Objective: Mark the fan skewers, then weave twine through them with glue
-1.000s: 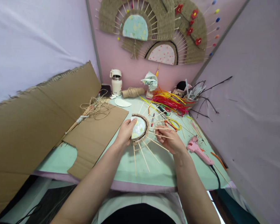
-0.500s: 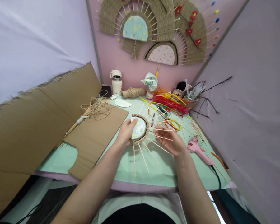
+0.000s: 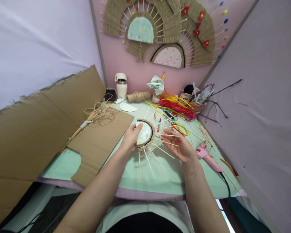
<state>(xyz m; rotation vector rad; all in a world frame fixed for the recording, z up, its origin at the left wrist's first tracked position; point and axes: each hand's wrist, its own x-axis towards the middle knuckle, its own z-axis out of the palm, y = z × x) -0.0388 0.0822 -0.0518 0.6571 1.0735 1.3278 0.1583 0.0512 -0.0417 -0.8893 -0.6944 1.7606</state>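
Note:
A half-round piece (image 3: pixel 144 135) with light blue floral fabric, a dark curved line and a twine-wrapped rim is held over the table. Thin wooden sticks fan out from its curved edge to the right and downward. My left hand (image 3: pixel 131 137) grips its straight side, thumb on top of the fabric. On the right, my right hand (image 3: pixel 176 145) is palm up behind the sticks, its fingers slightly curled and apart. Whether its fingertips touch a stick or the twine is too small to tell.
Cardboard (image 3: pixel 102 139) covers the left, with a twine-tied stick bundle (image 3: pixel 83 124) on it. A pink glue gun (image 3: pixel 210 157) lies right, near loose sticks. Behind stand a white bottle (image 3: pixel 121 87), a twine roll (image 3: pixel 138 96), red and yellow strands (image 3: pixel 176 105) and a container with twigs (image 3: pixel 198 105).
My right hand's fingers have spread slightly and shifted a little. My left hand and the half-round piece look almost unchanged.

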